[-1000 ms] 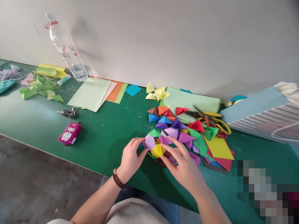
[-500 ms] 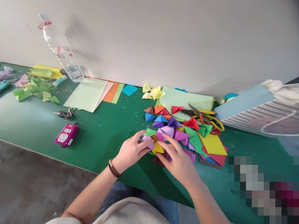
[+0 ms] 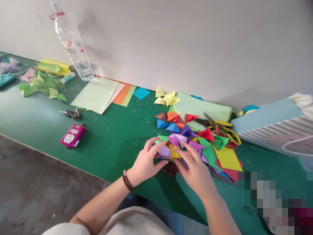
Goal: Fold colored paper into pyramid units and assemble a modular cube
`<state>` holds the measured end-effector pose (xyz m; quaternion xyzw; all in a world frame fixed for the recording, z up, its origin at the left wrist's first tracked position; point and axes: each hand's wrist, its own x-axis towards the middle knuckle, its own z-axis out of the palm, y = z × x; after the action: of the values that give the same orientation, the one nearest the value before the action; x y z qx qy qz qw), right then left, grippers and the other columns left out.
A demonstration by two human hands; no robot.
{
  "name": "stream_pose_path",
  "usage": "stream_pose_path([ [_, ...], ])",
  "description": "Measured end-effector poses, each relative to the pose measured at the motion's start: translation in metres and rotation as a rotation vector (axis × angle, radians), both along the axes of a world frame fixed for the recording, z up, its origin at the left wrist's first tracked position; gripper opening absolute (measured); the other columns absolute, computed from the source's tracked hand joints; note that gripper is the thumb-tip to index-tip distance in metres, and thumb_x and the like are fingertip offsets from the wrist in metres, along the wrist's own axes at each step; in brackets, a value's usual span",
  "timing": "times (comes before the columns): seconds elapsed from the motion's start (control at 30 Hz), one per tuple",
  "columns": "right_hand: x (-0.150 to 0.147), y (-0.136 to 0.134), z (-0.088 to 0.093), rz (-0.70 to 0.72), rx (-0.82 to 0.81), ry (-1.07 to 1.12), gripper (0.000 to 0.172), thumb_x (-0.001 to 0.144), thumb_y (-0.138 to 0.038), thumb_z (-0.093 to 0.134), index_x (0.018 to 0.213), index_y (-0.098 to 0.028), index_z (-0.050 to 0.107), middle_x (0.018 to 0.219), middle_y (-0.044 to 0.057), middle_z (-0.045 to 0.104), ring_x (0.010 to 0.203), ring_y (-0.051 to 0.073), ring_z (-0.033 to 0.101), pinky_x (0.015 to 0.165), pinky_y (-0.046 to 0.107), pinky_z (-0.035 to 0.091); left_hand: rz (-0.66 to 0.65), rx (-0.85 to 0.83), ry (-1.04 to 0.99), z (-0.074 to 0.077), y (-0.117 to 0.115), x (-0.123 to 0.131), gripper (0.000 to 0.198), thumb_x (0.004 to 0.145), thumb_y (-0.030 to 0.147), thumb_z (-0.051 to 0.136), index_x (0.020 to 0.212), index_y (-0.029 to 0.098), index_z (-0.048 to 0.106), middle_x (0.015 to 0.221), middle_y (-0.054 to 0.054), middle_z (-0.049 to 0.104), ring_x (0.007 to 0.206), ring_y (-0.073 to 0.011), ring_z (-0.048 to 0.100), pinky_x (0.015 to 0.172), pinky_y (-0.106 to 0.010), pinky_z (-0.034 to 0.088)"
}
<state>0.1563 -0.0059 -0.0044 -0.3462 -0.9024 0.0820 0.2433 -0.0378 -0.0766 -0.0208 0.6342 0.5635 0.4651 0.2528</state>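
Observation:
Between my two hands is a joined cluster of folded paper pieces [image 3: 164,152] in lilac, green and yellow. My left hand [image 3: 144,164] grips its left side, fingers over the top and thumb below. On the right, my right hand [image 3: 197,169] pinches the yellow part [image 3: 174,152] with thumb and fingers. Behind and beside the cluster lie loose folded pieces: a red one [image 3: 205,134], a blue one [image 3: 161,123] and a green one [image 3: 220,142]. Parts of the cluster are hidden by my fingers.
Scissors [image 3: 215,124] with yellow handles lie behind the pieces, near a striped paper bag [image 3: 271,120]. Yellow sheets [image 3: 228,158] sit at right. Farther left are pale green paper [image 3: 96,94], a plastic bottle [image 3: 75,49], keys [image 3: 70,114] and a magenta socket box [image 3: 72,136].
My left fingers have moved off the front of the lilac part, which now shows more fully. My left thumb has come lower. The whole view has shifted slightly.

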Motion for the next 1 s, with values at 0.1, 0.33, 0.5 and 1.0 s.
stream_pose_path([
  [0.1, 0.004, 0.005, -0.002, 0.005, 0.000, 0.009, 0.035, 0.097, -0.025, 0.051, 0.131, -0.028, 0.054, 0.139, 0.014, 0.051, 0.111, 0.027, 0.066, 0.085, 0.040, 0.059, 0.046, -0.057, -0.229, -0.003, -0.001, 0.000, 0.074, 0.080, 0.017, 0.068, 0.144, 0.029, 0.032, 0.146, -0.014, 0.037, 0.082, -0.0118, 0.064, 0.075, -0.033, 0.062],
  [0.33, 0.010, 0.006, -0.008, -0.024, -0.049, 0.035, 0.035, 0.095, -0.028, 0.052, 0.130, -0.030, 0.057, 0.140, 0.011, 0.052, 0.127, 0.029, 0.056, 0.103, 0.046, 0.051, 0.009, -0.209, 0.047, -0.006, 0.016, -0.016, 0.104, 0.056, 0.030, 0.090, 0.144, 0.018, 0.037, 0.147, -0.021, 0.044, 0.140, -0.0421, 0.036, 0.112, -0.065, 0.035],
  [0.5, 0.011, 0.007, -0.015, -0.045, -0.130, 0.117, 0.035, 0.095, -0.030, 0.053, 0.130, -0.030, 0.059, 0.140, 0.011, 0.054, 0.128, 0.030, 0.055, 0.105, 0.050, 0.049, 0.034, -0.172, 0.073, -0.005, 0.021, -0.008, 0.091, 0.065, 0.029, 0.084, 0.142, 0.016, 0.038, 0.138, -0.021, 0.053, 0.130, -0.0374, 0.051, 0.105, -0.058, 0.045],
  [1.0, -0.002, 0.006, -0.015, -0.160, -0.483, 0.369, 0.036, 0.094, -0.041, 0.052, 0.124, -0.023, 0.062, 0.120, 0.010, 0.070, 0.102, 0.024, 0.070, 0.084, 0.038, 0.061, 0.187, -0.093, 0.122, 0.015, 0.012, 0.001, 0.075, 0.073, 0.046, 0.077, 0.135, 0.017, 0.045, 0.125, -0.015, 0.057, 0.114, -0.0308, 0.056, 0.097, -0.050, 0.052],
])
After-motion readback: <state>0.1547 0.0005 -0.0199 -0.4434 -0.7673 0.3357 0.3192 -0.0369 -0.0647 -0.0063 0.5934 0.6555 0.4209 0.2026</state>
